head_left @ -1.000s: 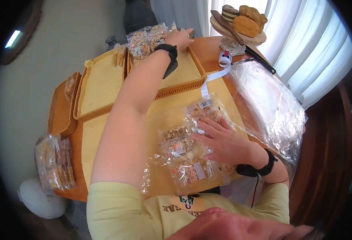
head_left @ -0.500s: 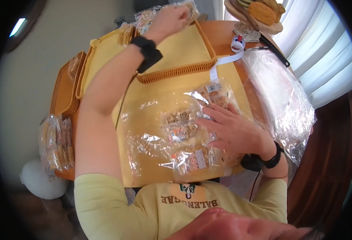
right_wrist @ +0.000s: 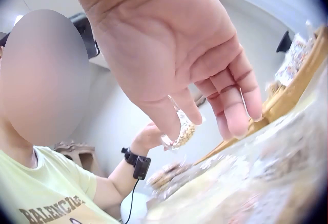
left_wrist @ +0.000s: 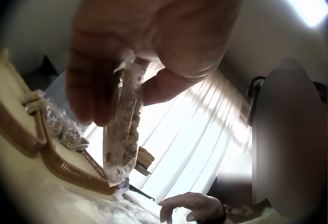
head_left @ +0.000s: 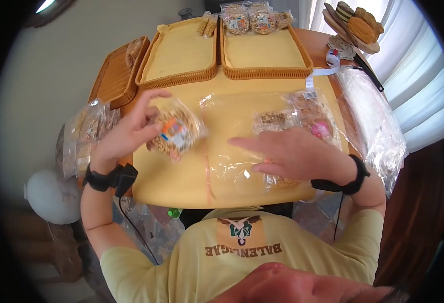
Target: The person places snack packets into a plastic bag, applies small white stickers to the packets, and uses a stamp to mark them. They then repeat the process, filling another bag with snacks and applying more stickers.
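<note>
My left hand (head_left: 126, 134) holds a clear packet of nuts or grains (head_left: 169, 134) with an orange and blue label above the table's left half. In the left wrist view, the fingers and thumb of this hand (left_wrist: 148, 34) pinch the packet (left_wrist: 123, 131) near its top. Over a large clear plastic sheet or bag (head_left: 229, 113) is my right hand (head_left: 303, 154), its index finger extended. Around it lie snack packets (head_left: 272, 120), partly hidden by the hand. The right wrist view shows this hand (right_wrist: 177, 49) with fingers loosely extended and nothing gripped.
Wicker trays (head_left: 181, 80) line the back, the right one holding round snack packets (head_left: 237, 22). More bagged snacks (head_left: 88, 134) stand at the left edge. Right are clear plastic bags (head_left: 366, 108), a measuring tape (head_left: 333, 58), a black-handled tool (head_left: 371, 76) and a wooden board with bread (head_left: 361, 40).
My left hand has come back from the rear right tray to the front left with a packet. My right hand remains over the plastic, its index finger more extended. The head view has shifted.
</note>
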The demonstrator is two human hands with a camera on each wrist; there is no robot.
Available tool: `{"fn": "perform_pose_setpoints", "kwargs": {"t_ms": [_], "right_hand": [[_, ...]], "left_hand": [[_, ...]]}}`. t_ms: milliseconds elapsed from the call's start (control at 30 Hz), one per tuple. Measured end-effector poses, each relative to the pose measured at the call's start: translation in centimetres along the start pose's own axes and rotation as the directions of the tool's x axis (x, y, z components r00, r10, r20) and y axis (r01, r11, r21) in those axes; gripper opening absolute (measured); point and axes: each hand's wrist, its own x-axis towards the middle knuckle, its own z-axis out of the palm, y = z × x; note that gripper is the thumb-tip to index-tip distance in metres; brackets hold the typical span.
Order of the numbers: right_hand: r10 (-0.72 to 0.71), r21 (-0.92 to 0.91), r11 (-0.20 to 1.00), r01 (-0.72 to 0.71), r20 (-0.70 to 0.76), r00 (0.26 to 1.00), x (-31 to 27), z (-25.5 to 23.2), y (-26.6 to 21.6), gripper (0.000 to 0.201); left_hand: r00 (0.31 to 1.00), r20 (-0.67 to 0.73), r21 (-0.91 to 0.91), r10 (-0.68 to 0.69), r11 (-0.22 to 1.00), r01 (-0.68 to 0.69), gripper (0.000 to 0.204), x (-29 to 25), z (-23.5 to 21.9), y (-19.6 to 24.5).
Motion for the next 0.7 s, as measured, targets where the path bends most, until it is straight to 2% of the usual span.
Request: {"fn": "perform_pose_setpoints", "kwargs": {"t_ms": [33,67,133,267,367,433,467,533,667,700], "right_hand": [[-0.022,-0.083,0.996,0.032,0.114,0.993,1.1,0.6,-1.1,0.042],[-0.02,-0.09,0.995,0.03,0.113,0.993,2.1,1.2,-1.9,0.042],[-0.07,-0.247,0.963,0.105,0.145,0.987,3.8,2.7,-2.7,0.043],[-0.096,-0.28,0.951,0.128,0.125,0.987,5.8,3.9,-1.9,0.04],[-0.071,-0.305,0.948,0.092,0.08,0.994,6.0,3.7,-2.1,0.039],[0.006,-0.282,0.959,0.0,0.019,1.0,5.5,3.7,-2.6,0.034],[0.02,-0.287,0.958,-0.015,0.014,1.0,5.2,3.8,-2.7,0.034],[-0.027,-0.234,0.972,0.007,-0.081,0.996,4.9,4.0,-2.9,0.028],[-0.004,-0.204,0.979,-0.022,-0.125,0.992,4.7,4.3,-2.2,0.024],[-0.02,-0.21,0.978,-0.008,-0.133,0.991,4.6,4.3,-2.0,0.023]], "left_hand": [[0.994,0.058,-0.012,-0.093,0.995,0.094,0.047,-0.6,0.4,-0.8],[0.995,0.058,-0.013,-0.087,0.996,0.087,0.047,-0.7,0.7,-1.2],[0.963,0.162,-0.098,-0.214,0.968,0.231,0.043,-0.7,1.4,-2.1],[0.968,0.153,-0.117,-0.196,0.97,0.215,0.039,1.0,1.5,-4.8],[0.965,0.182,-0.204,-0.188,0.953,0.224,0.036,3.0,2.0,-6.4],[0.973,0.197,-0.34,-0.124,0.922,0.186,0.034,4.6,2.5,-6.7],[0.971,0.208,-0.338,-0.114,0.924,0.181,0.034,5.7,3.0,-6.9],[0.972,0.231,-0.502,-0.045,0.85,0.158,0.034,7.8,4.3,-7.0],[0.961,0.274,-0.546,-0.045,0.815,0.194,0.035,10.5,7.9,-6.0],[0.979,0.198,-0.583,-0.044,0.798,0.154,0.035,10.8,8.9,-5.6]]}}
